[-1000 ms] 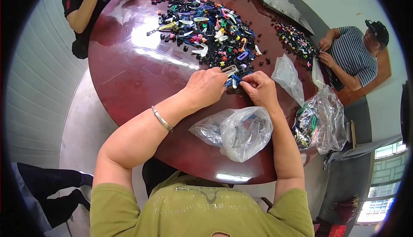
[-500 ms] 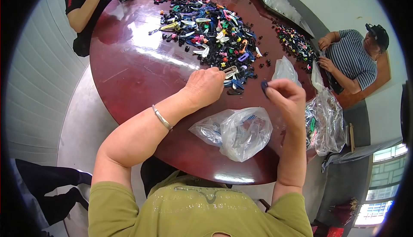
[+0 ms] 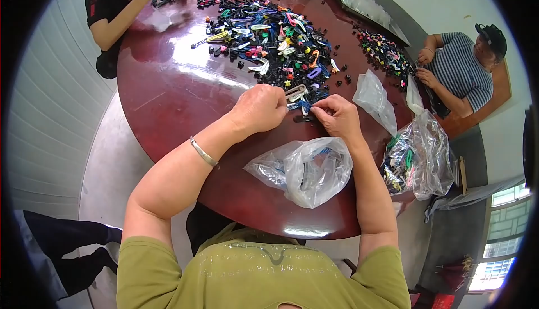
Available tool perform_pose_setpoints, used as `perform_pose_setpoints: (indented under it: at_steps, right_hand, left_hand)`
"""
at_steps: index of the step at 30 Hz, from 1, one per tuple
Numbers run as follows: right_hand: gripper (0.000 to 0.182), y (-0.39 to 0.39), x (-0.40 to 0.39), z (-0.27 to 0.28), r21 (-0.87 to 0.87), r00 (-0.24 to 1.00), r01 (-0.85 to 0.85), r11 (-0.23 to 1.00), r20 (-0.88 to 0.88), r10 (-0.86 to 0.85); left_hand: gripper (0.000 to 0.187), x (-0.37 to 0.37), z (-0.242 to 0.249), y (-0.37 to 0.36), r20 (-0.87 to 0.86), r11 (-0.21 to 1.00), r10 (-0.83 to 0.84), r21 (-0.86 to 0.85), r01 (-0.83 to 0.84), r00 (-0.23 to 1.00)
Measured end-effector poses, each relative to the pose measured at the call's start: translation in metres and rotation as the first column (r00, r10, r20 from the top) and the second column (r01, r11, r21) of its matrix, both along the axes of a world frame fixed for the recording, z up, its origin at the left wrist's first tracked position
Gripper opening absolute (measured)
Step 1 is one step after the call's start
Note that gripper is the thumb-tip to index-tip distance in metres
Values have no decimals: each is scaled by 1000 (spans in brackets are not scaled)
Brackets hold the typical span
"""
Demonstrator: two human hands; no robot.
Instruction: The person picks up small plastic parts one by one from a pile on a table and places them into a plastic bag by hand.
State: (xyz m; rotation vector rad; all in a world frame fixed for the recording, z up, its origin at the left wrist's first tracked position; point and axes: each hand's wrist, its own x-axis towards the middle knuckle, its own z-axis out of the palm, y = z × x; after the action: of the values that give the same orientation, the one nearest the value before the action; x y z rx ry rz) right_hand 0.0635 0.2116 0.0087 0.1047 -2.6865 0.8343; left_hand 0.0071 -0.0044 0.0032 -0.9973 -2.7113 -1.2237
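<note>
My left hand [image 3: 261,107] rests curled at the near edge of the heap of hair clips [image 3: 281,39]; its fingertips are turned away, so what they hold is hidden. Right beside its knuckles lies a beige snap clip [image 3: 296,92]. From the other side, my right hand [image 3: 340,119] pinches with thumb and forefinger at a blue hair clip [image 3: 305,106] in the heap's near tip. A black clip [image 3: 304,119] lies just below. Closer to me sits an open clear plastic bag [image 3: 317,171] with some blue pieces inside.
An empty-looking clear bag [image 3: 375,100] lies right of my right hand, near a fuller bag of clips [image 3: 400,166]. A co-worker in stripes [image 3: 461,67] handles a second pile [image 3: 384,53]. Another person [image 3: 115,14] works at the far left of the round table [image 3: 151,101].
My right hand has moved left and down to the heap's near tip; earlier it was raised with a dark clip in its fingers. My left hand stays nearly in place.
</note>
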Motion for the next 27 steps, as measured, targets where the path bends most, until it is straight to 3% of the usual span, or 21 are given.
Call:
perform_pose_setpoints:
  at_steps: [4, 10, 13, 16, 19, 23, 24, 27]
  right_hand:
    - [15, -4, 3, 3, 35, 999, 30, 999, 21, -31]
    - [13, 3, 1, 0, 122, 989, -16, 992, -142, 33]
    - [9, 3, 17, 29, -300, 1000, -26, 954, 9, 30]
    - [6, 4, 47, 74, -490, 967, -208, 847, 28, 253]
    - [5, -3, 68, 103, -350, 870, -397, 848, 150, 470]
    - [11, 0, 49, 71, -425, 982, -110, 898, 91, 163]
    - [19, -3, 45, 62, -534, 985, -43, 844, 120, 126]
    - [23, -13, 38, 47, -685, 969, -88, 723, 108, 221]
  left_hand:
    - [15, -2, 2, -2, 39, 998, -19, 60, 17, 999]
    - [17, -1, 4, -1, 128, 983, -33, 181, 9, 991]
    - [17, -2, 11, -3, 260, 984, -28, 177, -19, 965]
    - [16, -5, 5, -1, 337, 969, -44, 243, -42, 940]
    - [15, -1, 14, -1, 460, 964, -95, 264, -34, 883]
    - [14, 6, 23, -2, 525, 940, -190, 340, 1, 830]
    - [13, 7, 24, -3, 521, 930, -240, 365, 41, 819]
    - [12, 11, 25, -4, 513, 892, -372, 428, 146, 774]
